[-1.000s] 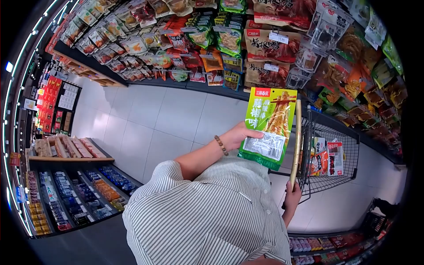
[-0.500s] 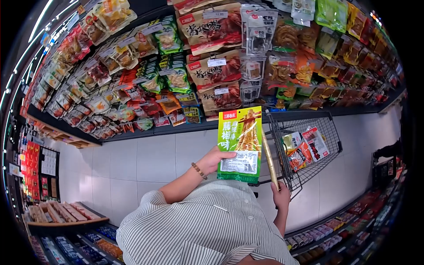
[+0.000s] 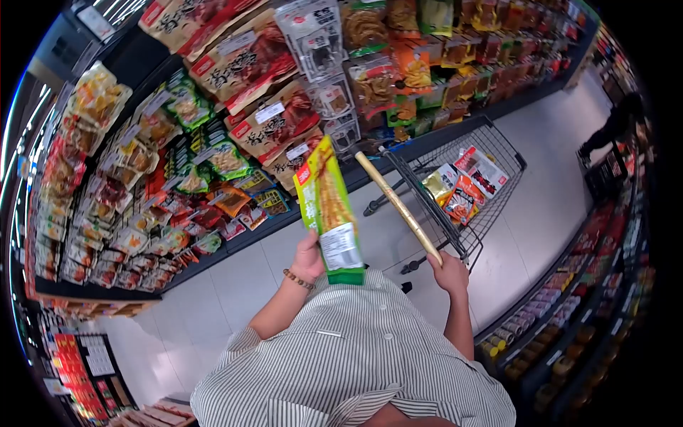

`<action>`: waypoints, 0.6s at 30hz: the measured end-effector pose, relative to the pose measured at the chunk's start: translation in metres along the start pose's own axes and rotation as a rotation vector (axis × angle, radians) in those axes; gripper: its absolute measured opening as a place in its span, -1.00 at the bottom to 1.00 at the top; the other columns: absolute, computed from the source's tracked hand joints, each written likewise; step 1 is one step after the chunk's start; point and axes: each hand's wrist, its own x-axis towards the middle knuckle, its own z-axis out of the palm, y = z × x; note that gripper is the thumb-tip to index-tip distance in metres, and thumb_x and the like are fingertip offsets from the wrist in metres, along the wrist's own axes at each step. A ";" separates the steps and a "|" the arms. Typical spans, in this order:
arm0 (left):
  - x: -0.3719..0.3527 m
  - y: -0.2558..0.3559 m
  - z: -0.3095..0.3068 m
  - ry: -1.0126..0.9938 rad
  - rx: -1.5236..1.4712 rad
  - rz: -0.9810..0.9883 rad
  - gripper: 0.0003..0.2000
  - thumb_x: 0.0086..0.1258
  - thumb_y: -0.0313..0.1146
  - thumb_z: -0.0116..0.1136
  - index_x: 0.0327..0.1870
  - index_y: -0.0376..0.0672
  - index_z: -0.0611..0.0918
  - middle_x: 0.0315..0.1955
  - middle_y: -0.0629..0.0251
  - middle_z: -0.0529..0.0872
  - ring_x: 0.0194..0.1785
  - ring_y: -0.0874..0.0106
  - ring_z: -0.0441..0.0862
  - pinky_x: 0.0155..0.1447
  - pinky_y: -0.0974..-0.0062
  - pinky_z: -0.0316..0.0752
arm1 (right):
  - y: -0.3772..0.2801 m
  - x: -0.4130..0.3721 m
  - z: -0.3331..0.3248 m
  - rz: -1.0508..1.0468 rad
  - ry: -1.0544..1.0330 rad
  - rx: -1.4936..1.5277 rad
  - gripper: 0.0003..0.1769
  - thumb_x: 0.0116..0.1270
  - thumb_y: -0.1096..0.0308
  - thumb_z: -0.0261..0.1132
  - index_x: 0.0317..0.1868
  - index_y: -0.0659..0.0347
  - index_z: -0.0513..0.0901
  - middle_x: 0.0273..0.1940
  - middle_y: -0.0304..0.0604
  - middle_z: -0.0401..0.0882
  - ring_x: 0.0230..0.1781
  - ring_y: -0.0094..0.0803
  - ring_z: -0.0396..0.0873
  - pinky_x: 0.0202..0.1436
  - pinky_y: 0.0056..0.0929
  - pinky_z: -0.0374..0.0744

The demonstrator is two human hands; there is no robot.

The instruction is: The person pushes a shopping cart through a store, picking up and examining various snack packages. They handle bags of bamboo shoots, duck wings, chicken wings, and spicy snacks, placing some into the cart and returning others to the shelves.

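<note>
My left hand [image 3: 309,257] grips the lower left edge of a green and yellow snack packet [image 3: 329,206] with a white label, held upright in front of my striped shirt. A bead bracelet sits on that wrist. My right hand [image 3: 449,271] is closed around the near end of the shopping cart's wooden handle bar [image 3: 397,206]. The black wire cart [image 3: 491,206] stands ahead of me to the right, with several snack packets [image 3: 462,186] lying in its basket.
A tall shelf wall of hanging snack packets [image 3: 235,121] runs along the left and top. Another low shelf with jars and cans [image 3: 569,313] lines the right. A person in dark clothes [image 3: 608,128] stands far down the white-tiled aisle.
The view has swung to the right and the cart now points up the aisle. The packet has tilted and turned edge-on, still in my left hand. My right hand stays on the handle.
</note>
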 end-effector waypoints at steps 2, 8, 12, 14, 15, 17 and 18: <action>0.002 0.008 -0.002 -0.111 -0.053 -0.001 -0.32 0.22 0.27 0.42 0.14 -0.12 0.62 -0.31 0.30 0.62 -0.21 0.38 0.49 0.03 0.30 0.44 | 0.003 0.005 0.001 0.005 0.028 0.019 -0.41 0.45 -0.30 0.14 -0.14 0.09 0.73 -0.28 0.08 0.75 -0.18 0.09 0.72 -0.10 0.03 0.63; 0.009 0.019 0.014 -0.128 -0.006 -0.039 -0.49 0.17 0.05 0.56 0.04 -0.01 0.67 -0.39 0.50 0.56 -0.25 0.49 0.42 0.08 0.36 0.30 | 0.006 0.020 0.000 -0.036 0.123 -0.012 -0.39 0.43 -0.29 0.17 -0.27 0.16 0.72 -0.31 0.02 0.75 -0.26 0.07 0.72 -0.19 0.01 0.63; 0.018 0.018 0.018 -0.149 -0.054 -0.023 -0.52 0.14 -0.05 0.59 -0.04 -0.11 0.67 -0.28 0.45 0.62 -0.21 0.46 0.45 0.14 0.31 0.34 | 0.015 0.029 0.001 -0.048 0.201 0.013 -0.41 0.41 -0.28 0.21 -0.26 0.14 0.73 -0.31 0.01 0.75 -0.27 0.03 0.72 -0.19 0.00 0.64; 0.029 0.018 0.015 -0.123 -0.063 -0.060 -0.52 0.14 -0.07 0.58 -0.02 -0.13 0.67 -0.27 0.44 0.63 -0.19 0.45 0.47 0.15 0.31 0.35 | 0.012 0.033 -0.008 -0.030 0.232 0.050 -0.42 0.35 -0.31 0.27 -0.20 0.10 0.76 -0.31 -0.04 0.76 -0.26 -0.04 0.74 -0.18 -0.06 0.66; 0.034 0.019 0.013 -0.090 -0.072 -0.078 -0.52 0.15 -0.09 0.58 -0.01 -0.15 0.67 -0.25 0.43 0.65 -0.17 0.44 0.48 0.16 0.30 0.35 | 0.011 0.034 -0.012 -0.013 0.234 0.055 -0.42 0.35 -0.31 0.27 -0.20 0.10 0.76 -0.31 -0.04 0.76 -0.26 -0.04 0.74 -0.18 -0.06 0.66; 0.050 0.021 0.010 -0.111 -0.086 -0.142 -0.49 0.15 -0.12 0.58 0.06 -0.17 0.67 -0.20 0.41 0.69 -0.13 0.44 0.50 0.19 0.30 0.36 | 0.009 0.038 -0.020 0.078 0.194 0.050 -0.37 0.27 -0.37 0.32 -0.08 0.04 0.79 -0.28 -0.11 0.78 -0.25 -0.11 0.76 -0.16 -0.13 0.68; 0.059 0.020 0.011 -0.112 -0.083 -0.145 -0.47 0.15 -0.12 0.58 0.09 -0.18 0.67 -0.17 0.39 0.71 -0.12 0.43 0.51 0.19 0.31 0.36 | 0.011 0.041 -0.018 0.095 0.194 0.054 -0.37 0.27 -0.37 0.32 -0.08 0.04 0.79 -0.28 -0.11 0.78 -0.25 -0.11 0.76 -0.16 -0.13 0.68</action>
